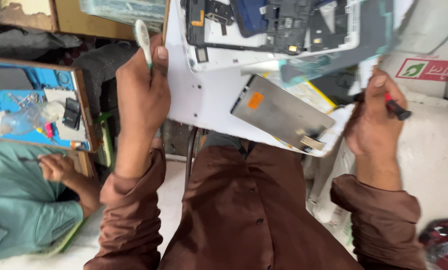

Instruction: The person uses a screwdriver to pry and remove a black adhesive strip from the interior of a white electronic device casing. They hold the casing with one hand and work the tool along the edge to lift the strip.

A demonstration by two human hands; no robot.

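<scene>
Cluttered repair benches fill the view, seen from above. At far left a co-worker's teal sleeve (19, 200) and hand (56, 167) sit below a wooden-framed blue work mat (34, 107) strewn with small tools and parts.

Further right, the left hand (143, 82) comes up out of a brown sleeve (129, 215). Its fingers are closed in a fist around the handle of a white and pale green brush (143, 37), whose head sticks up above the knuckles. The fist lies just beside the left edge of a white board (204, 97) that rests over the person's lap.

On the board, toward its far side, lies an opened tablet housing (274, 27) with dark circuit parts showing inside a white frame. Nearer the body, a grey metal-backed display panel (281, 112) with an orange sticker lies tilted on the board, well apart from the brush and between the two hands.

At the board's right edge, the right hand (374, 120) is clamped around a red and black tool handle (396, 107), thumb pressed on top; its tip is hidden. Pale sacks (434, 150) lie beyond.
</scene>
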